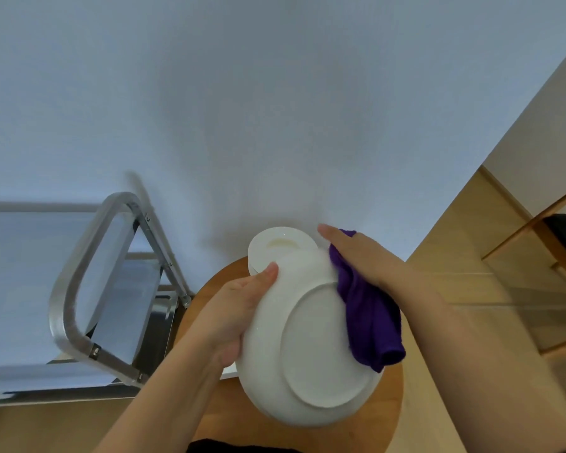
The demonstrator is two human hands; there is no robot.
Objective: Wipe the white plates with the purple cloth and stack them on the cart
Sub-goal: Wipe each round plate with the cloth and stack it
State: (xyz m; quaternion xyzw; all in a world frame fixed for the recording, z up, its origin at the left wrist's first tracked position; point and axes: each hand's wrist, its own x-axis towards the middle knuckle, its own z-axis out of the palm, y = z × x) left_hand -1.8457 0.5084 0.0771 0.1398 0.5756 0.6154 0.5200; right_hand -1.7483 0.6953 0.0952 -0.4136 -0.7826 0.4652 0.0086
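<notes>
I hold a white plate (pixel 311 348) tilted up with its underside and foot ring facing me. My left hand (pixel 239 308) grips its left rim, thumb on the back. My right hand (pixel 360 256) grips the purple cloth (pixel 370 318) against the plate's right rim, and the cloth hangs down over the edge. Behind the held plate, a stack of white plates (pixel 275 243) rests on a round wooden table (pixel 389 400). The metal cart (pixel 89 282) stands to the left, its handle frame toward me.
A white wall fills the top of the view. Wooden floor runs along the right, with a wooden chair frame and dark seat (pixel 562 237) at the far right. The cart's steel shelf (pixel 20 282) lies left of the round table.
</notes>
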